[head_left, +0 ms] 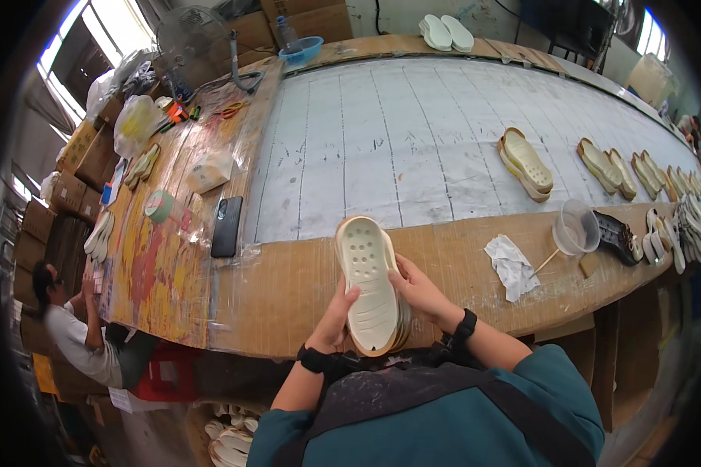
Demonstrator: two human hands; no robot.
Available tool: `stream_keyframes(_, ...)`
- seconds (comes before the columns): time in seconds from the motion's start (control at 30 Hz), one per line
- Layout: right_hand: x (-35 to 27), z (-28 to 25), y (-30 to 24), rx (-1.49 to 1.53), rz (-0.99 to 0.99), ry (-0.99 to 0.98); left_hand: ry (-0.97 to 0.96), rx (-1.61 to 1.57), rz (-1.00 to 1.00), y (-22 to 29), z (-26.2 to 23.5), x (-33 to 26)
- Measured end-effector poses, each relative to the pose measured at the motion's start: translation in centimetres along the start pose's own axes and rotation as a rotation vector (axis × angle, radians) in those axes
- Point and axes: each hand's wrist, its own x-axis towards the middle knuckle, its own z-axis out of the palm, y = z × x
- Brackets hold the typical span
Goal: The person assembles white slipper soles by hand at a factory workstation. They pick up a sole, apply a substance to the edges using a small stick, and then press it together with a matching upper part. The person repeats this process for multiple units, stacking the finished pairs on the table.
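Note:
A cream shoe sole (371, 300) with a tan rim is in front of me at the table's near edge. Small round hollows mark its far half, and curved lines cross the near half. My left hand (332, 319) closes on its left side, thumb on the upper face. From the right, my right hand (419, 290) grips the opposite edge, its thumb also on top. The fingers beneath are partly hidden. More tan edges show under the sole's near right side; I cannot tell whether they belong to other soles.
To the right are a stack of soles (526, 165), a white rag (512, 267), a clear tub (576, 227) and a dark shoe (618, 236). A black phone (227, 226) and a lidded jar (163, 207) lie leftward. Another person (86, 327) sits at the far left.

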Motion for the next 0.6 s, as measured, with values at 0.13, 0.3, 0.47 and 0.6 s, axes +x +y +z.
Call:
stream_keyframes(0.13, 0.8, -0.3, -2.2, 0.052, -0.071, -0.119, -0.035, -0.307, -0.014, 1.3, -2.0, -0.8)
stream_keyframes(0.3, 0.7, 1.6, -4.5, 0.086, -0.296, -0.139, -0.123, -0.534, 0.247, 2.7, -1.1, -1.5)
stream_keyframes(0.47, 1.3, 2.7, -6.2, 0.154, -0.486, -0.141, -0.26, -0.702, 0.322, 1.4, -0.8, -1.7)
stream_keyframes(0.6, 1.0, 2.5, -6.4, 0.231, -0.443, -0.187, -0.343, -0.758, 0.335, 0.4, -1.1, -1.8)
